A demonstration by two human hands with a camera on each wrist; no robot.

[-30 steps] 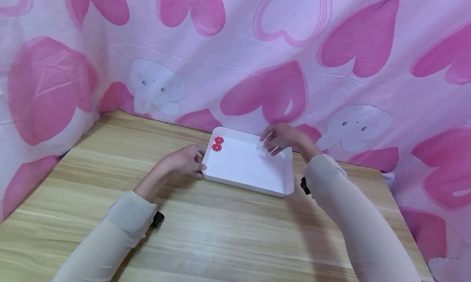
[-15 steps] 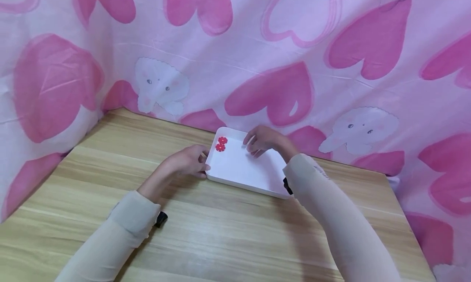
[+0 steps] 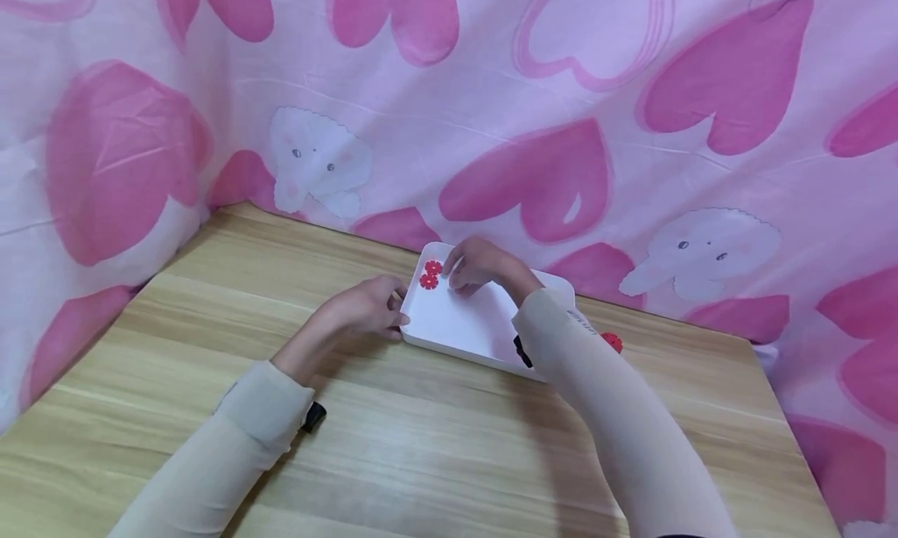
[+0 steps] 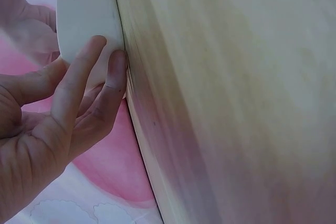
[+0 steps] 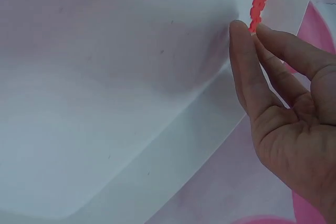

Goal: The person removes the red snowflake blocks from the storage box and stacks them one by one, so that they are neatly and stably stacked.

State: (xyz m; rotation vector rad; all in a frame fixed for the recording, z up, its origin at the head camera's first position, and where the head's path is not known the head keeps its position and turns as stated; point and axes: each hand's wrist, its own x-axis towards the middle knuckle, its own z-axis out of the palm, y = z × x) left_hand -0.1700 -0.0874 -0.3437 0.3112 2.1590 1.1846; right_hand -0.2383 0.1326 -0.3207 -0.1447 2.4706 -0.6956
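Note:
A shallow white tray (image 3: pixel 463 320) sits on the wooden table. Two red, notched, flower-shaped discs (image 3: pixel 429 281) lie together in its far left corner. My left hand (image 3: pixel 372 306) holds the tray's left side, thumb at the rim and fingers against the outer wall (image 4: pixel 86 19). Over the tray, my right hand (image 3: pixel 477 267) reaches down just right of the discs, fingers bent loosely. In the right wrist view its thumb and fingertips are close to the red discs (image 5: pixel 257 9), with nothing seen held between them. Another red disc (image 3: pixel 613 341) shows beyond the right sleeve, partly hidden.
A pink curtain (image 3: pixel 393 132) with hearts and white animal faces hangs right behind the table (image 3: pixel 393 452) and along its left side. The right sleeve (image 3: pixel 596 390) crosses over the tray's near right corner and hides it.
My right hand has moved left across the tray toward the two red discs. The red disc at the right has come into view. My left hand stays at the tray's left side.

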